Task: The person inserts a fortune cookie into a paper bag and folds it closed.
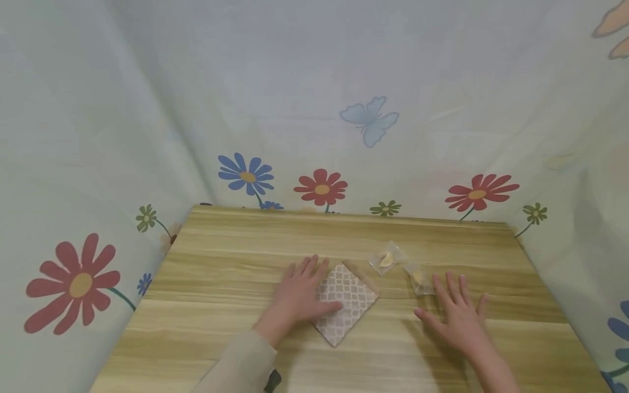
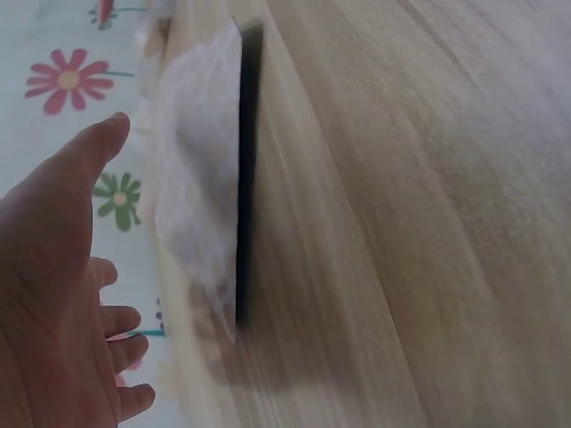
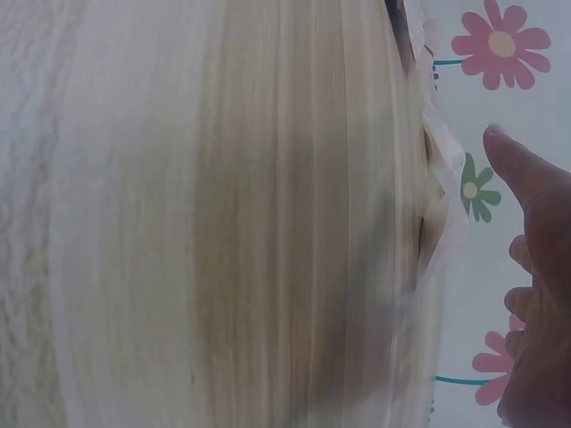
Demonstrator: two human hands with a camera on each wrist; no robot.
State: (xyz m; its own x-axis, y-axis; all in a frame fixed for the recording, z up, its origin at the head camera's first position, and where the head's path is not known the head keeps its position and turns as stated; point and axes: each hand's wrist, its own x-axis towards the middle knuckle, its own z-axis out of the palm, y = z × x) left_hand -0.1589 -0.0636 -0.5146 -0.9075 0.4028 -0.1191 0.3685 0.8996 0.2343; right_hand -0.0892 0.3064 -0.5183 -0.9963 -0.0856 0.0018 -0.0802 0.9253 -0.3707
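Nearest the camera, a pale sleeve (image 1: 241, 363) is seen at the lower edge, from which the left hand (image 1: 300, 297) is extended with its fingers straight and slightly parted; nothing is gripped. By this hand the left corner of a patterned square (image 1: 352, 289) is overlapped, the thumb being laid across its pale lattice print; whether contact is made cannot be told, the left wrist view being blurred. The square is set cornerwise near the middle of the surface (image 1: 236, 234), and its upper right side is edged by a plain brown strip. Beyond it, two clear packets with yellowish contents are placed close together, a farther packet (image 1: 385, 258) and a nearer packet (image 1: 419, 279). Beside the latter the right hand (image 1: 459, 322) is held empty, its fingers spread.

Wood grain is carried from side to side across the surface in light and dark bands, and soft shadows are cast near the right forearm. Left, rear and right sides are enclosed by whitish cloth (image 1: 295, 65), folded at the left corner and printed with a blue butterfly (image 1: 369, 121), a blue flower (image 1: 248, 176) and red flowers (image 1: 80, 285).
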